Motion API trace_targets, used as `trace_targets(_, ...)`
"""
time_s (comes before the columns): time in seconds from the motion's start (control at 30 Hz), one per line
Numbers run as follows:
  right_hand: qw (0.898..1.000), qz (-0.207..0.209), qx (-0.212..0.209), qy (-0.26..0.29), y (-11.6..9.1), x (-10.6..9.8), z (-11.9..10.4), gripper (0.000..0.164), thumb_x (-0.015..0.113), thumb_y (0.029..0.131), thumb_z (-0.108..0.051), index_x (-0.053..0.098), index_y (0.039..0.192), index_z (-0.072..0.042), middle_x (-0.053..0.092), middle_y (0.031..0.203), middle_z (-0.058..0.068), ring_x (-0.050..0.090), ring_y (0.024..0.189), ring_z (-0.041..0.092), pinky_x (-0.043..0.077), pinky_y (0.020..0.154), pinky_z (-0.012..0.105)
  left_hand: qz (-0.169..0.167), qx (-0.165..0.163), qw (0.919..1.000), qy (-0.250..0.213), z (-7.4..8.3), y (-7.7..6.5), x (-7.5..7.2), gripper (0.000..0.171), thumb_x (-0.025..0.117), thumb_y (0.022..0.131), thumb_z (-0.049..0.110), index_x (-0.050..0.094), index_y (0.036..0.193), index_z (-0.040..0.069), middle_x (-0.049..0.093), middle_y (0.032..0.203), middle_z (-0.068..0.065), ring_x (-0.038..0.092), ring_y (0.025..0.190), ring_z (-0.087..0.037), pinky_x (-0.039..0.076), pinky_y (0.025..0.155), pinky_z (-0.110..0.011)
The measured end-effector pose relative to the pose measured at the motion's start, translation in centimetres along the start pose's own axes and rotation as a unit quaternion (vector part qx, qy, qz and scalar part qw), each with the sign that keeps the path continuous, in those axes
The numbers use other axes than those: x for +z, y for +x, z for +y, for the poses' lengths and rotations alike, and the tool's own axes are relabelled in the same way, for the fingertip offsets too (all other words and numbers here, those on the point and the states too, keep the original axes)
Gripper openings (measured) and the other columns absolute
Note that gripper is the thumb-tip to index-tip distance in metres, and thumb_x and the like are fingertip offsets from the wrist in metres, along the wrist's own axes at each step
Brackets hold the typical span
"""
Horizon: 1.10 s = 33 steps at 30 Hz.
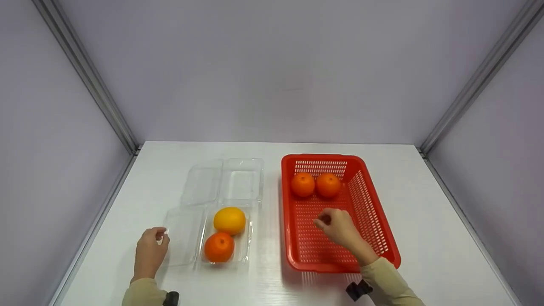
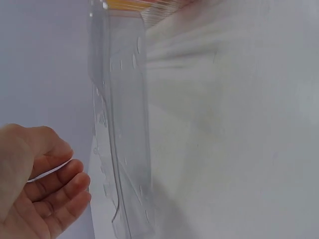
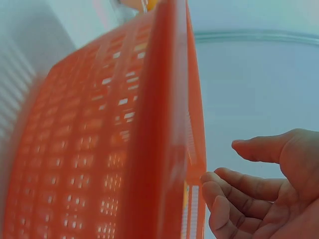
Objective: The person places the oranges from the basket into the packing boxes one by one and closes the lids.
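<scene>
My left hand (image 1: pixel 151 250), loosely curled and holding nothing, is beside the left edge of a transparent plastic clamshell's lid (image 1: pixel 183 236). Its thumb and fingers (image 2: pixel 70 181) stand just off that edge in the left wrist view. In the clamshell's base (image 1: pixel 246 250) sit a yellow-orange fruit (image 1: pixel 229 220), perhaps a lemon or mango, and, nearer me, an orange (image 1: pixel 219 247). Over the red basket (image 1: pixel 288 229) hangs my right hand (image 1: pixel 340 227), fingers relaxed, thumb apart from them in the right wrist view. Two oranges, one left (image 1: pixel 303 184) and one right (image 1: pixel 328 185), lie at the basket's far end.
A second transparent clamshell (image 1: pixel 241 180) lies unfolded behind the first, its lid to the left. Basket and clamshells share a white table (image 1: pixel 429 212). Pale panels (image 1: pixel 272 72) with grey metal posts stand at the back and both sides.
</scene>
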State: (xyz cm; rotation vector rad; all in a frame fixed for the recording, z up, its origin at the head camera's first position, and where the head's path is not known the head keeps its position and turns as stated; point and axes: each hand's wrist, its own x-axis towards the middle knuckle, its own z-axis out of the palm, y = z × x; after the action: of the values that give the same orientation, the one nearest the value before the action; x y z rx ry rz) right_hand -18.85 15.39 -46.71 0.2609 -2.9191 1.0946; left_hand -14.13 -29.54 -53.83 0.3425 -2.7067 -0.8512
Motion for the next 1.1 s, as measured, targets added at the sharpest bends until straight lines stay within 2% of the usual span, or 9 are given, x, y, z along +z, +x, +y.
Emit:
trace_targets(0.2, 0.999, -0.005, -0.034, 0.009, 0.1, 0.8, -1.1, 0.008, 0.072, 0.084, -0.011, 0.07, 0.082, -0.003, 0.07, 0.076, 0.009, 0.059, 0.067, 0.012, 0.053, 0.061, 0.025, -0.02, -0.034, 0.9992, 0.004, -0.3, -0.1, -0.2, 0.027, 0.054, 0.09, 0.001, 0.059, 0.111, -0.014, 0.06, 0.108, -0.033, 0.059, 0.104, -0.045, 0.05, 0.091, -0.053)
trace_targets(0.4, 0.999, -0.018, -0.025, 0.013, 0.3, 1.4, -2.0, 0.009, 0.071, 0.085, -0.013, 0.07, 0.084, -0.004, 0.07, 0.077, 0.008, 0.06, 0.068, 0.011, 0.053, 0.062, 0.024, -0.052, -0.055, 0.9971, 0.01, -0.4, -0.1, -0.3, 0.031, 0.054, 0.09, 0.004, 0.056, 0.115, -0.015, 0.058, 0.112, -0.034, 0.057, 0.106, -0.047, 0.049, 0.092, -0.054)
trace_targets(0.73, 0.997, -0.043, -0.06, 0.033, 0.4, 2.1, -3.7, 0.009, 0.069, 0.086, -0.012, 0.07, 0.083, -0.003, 0.07, 0.076, 0.009, 0.058, 0.066, 0.01, 0.052, 0.06, 0.02, -0.082, -0.071, 0.9941, -0.001, -0.7, -0.3, -0.6, 0.037, 0.052, 0.092, 0.008, 0.052, 0.122, -0.014, 0.054, 0.121, -0.036, 0.056, 0.112, -0.048, 0.05, 0.093, -0.054)
trace_targets(0.9, 0.994, -0.061, -0.081, 0.039, 0.3, 2.5, -4.7, 0.008, 0.068, 0.086, -0.01, 0.069, 0.085, -0.002, 0.071, 0.079, 0.01, 0.059, 0.068, 0.01, 0.053, 0.061, 0.02, -0.084, -0.069, 0.9941, 0.0, -0.8, -0.2, -0.7, 0.038, 0.052, 0.092, 0.007, 0.052, 0.122, -0.016, 0.054, 0.121, -0.037, 0.054, 0.112, -0.049, 0.048, 0.094, -0.055)
trace_targets(1.1, 0.992, -0.079, -0.091, 0.041, 0.4, 3.2, -5.7, 0.008, 0.067, 0.088, -0.011, 0.07, 0.088, -0.003, 0.072, 0.082, 0.01, 0.061, 0.069, 0.011, 0.056, 0.064, 0.021, -0.113, -0.101, 0.9884, 0.005, -0.9, -0.1, -0.6, 0.043, 0.049, 0.093, 0.01, 0.046, 0.128, -0.015, 0.05, 0.129, -0.038, 0.049, 0.121, -0.051, 0.044, 0.102, -0.056)
